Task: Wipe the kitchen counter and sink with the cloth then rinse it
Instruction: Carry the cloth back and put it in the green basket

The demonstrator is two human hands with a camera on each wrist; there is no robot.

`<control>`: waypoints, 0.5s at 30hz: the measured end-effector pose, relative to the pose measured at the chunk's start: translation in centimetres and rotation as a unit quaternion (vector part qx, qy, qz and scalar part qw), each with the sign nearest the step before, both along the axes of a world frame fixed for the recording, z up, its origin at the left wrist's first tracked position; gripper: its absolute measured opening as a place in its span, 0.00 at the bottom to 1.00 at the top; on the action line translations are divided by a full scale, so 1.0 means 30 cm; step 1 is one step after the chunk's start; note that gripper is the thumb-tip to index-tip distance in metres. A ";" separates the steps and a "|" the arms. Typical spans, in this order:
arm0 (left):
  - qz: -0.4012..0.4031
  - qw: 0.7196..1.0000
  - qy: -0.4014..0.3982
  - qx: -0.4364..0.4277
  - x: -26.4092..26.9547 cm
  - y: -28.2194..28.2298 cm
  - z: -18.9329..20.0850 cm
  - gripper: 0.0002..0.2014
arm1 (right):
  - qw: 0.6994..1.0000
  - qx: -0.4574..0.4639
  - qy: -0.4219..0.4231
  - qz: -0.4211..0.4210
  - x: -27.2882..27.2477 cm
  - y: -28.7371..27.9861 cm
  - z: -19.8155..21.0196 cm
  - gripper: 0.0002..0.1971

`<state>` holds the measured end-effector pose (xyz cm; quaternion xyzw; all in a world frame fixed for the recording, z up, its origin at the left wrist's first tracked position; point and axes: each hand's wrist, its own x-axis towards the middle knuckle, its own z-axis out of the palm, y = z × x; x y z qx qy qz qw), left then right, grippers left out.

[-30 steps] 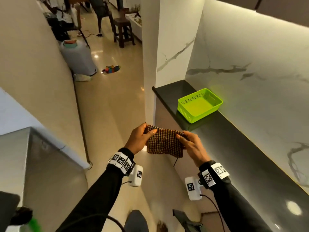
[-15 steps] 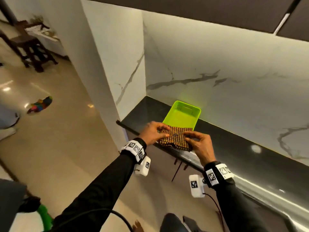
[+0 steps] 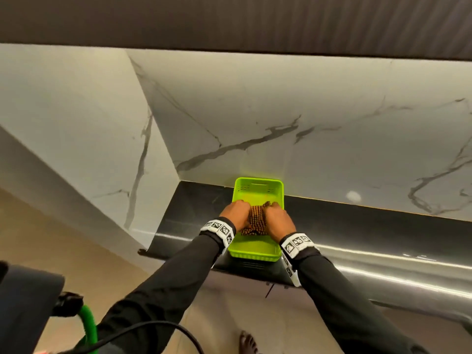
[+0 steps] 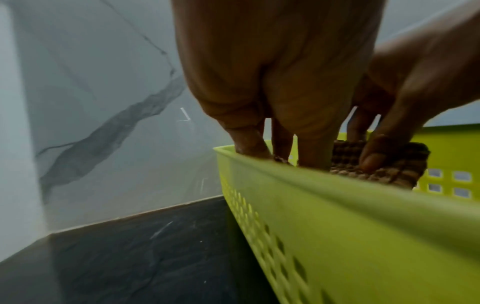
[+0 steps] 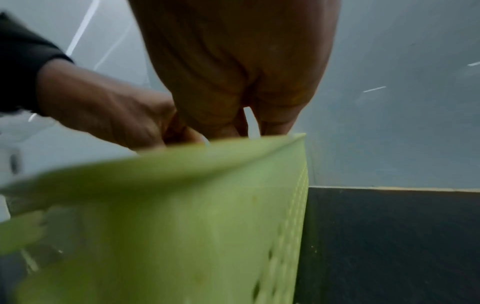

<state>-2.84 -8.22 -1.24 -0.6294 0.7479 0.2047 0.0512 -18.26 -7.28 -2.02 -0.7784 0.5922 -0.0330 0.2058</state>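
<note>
A brown-and-orange checked cloth (image 3: 255, 217) sits bunched up between my two hands, low inside a lime green plastic basket (image 3: 255, 254). My left hand (image 3: 242, 212) grips its left side and my right hand (image 3: 271, 213) grips its right side. In the left wrist view my left fingers (image 4: 315, 148) reach down behind the basket wall (image 4: 337, 226), and a thumb of the other hand presses on the cloth (image 4: 397, 172). The right wrist view shows only palms above the blurred basket wall (image 5: 182, 205); the cloth is hidden there. The basket stands on the black counter (image 3: 194, 213).
A white marble backsplash (image 3: 332, 139) rises behind the counter and meets a marble pillar (image 3: 102, 139) at the left corner. Dark cabinets (image 3: 229, 19) hang overhead. The counter runs on to the right. On the floor are a bare foot (image 3: 246, 343) and a black cable (image 3: 158, 328).
The view swung from the floor to face the counter. Both hands carried the cloth from in front of the counter edge into the green basket and bunched it together.
</note>
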 end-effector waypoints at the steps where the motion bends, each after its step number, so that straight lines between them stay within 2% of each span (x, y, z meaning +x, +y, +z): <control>1: -0.014 1.000 -0.008 0.000 -0.009 -0.016 -0.022 0.12 | 1.000 -0.005 0.020 0.007 0.009 -0.013 -0.014 0.12; 8: -0.066 0.996 -0.051 0.035 -0.034 -0.037 -0.042 0.14 | 0.990 -0.005 0.135 0.048 0.031 -0.025 -0.033 0.12; 11: -0.094 0.992 -0.079 0.030 -0.031 -0.043 -0.040 0.15 | 0.977 -0.023 0.192 0.093 0.040 -0.019 -0.035 0.12; 14: -0.124 0.979 -0.159 -0.002 -0.036 -0.030 -0.055 0.17 | 0.970 0.006 0.227 0.081 0.059 -0.013 -0.012 0.04; 15: -0.136 0.970 -0.201 -0.011 -0.038 -0.028 -0.064 0.18 | 0.971 0.032 0.227 0.069 0.056 -0.018 -0.011 0.07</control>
